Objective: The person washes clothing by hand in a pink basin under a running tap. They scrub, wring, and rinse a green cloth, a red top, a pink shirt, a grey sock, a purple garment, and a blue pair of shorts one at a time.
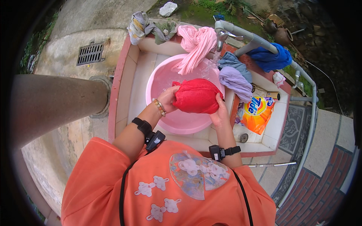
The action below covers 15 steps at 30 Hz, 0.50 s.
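Between my two hands is a wet red cloth [196, 96], bunched into a rounded bundle above a pink plastic basin [186, 124]. My left hand [168, 99] grips its left end, and a beaded bracelet circles that wrist. At the right end, my right hand [219, 110] holds the bundle with the thumb on top. Water runs from a metal tap [221, 39] into the basin, splashing behind the red cloth. A pink cloth [195, 42] hangs from the sink's back ledge down into the basin. The fingers under the bundle are hidden.
Grey-blue [236, 65] and lavender cloths [236, 82] lie over the divider of the tiled sink [120, 84]. The right compartment holds a Tide detergent bag [258, 114]. A blue cloth [270, 58] hangs on the grey pipe [256, 39]. A thick column [59, 106] stands left.
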Each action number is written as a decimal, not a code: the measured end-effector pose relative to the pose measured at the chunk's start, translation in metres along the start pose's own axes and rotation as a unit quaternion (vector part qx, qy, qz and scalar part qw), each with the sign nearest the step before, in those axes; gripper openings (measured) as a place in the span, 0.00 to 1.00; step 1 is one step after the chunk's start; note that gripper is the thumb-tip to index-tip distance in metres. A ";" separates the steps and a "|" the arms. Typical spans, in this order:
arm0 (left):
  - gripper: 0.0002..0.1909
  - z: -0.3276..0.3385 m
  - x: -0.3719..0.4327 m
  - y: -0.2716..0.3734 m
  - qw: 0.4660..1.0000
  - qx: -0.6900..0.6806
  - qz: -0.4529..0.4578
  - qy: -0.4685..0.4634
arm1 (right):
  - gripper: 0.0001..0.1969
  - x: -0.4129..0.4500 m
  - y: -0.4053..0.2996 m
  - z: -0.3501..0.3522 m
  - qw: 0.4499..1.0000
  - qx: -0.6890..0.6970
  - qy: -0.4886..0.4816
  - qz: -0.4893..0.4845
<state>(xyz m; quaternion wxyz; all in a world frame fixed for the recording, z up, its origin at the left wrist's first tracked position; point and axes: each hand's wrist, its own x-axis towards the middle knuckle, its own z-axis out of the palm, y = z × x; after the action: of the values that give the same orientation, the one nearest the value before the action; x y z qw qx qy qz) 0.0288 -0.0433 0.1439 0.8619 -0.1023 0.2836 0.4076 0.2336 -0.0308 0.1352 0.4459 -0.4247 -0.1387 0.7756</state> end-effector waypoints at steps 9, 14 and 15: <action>0.16 -0.009 0.014 -0.007 0.979 -0.022 -0.100 -0.175 | 0.30 0.023 0.027 0.007 0.964 0.187 -0.150 0.112; 0.32 -0.031 0.005 0.004 0.989 -0.052 -0.087 0.105 | 0.28 0.036 0.006 0.024 0.986 0.052 -0.080 0.136; 0.36 -0.035 0.003 0.005 0.980 -0.066 -0.098 0.160 | 0.28 0.036 0.006 0.028 0.986 0.053 -0.079 0.137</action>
<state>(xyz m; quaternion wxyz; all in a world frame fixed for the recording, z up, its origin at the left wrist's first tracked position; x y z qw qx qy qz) 0.0128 -0.0523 0.1140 0.8325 -0.2499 0.3791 0.3174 0.1997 -0.0009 0.1288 0.3454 -0.3529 -0.0724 0.8666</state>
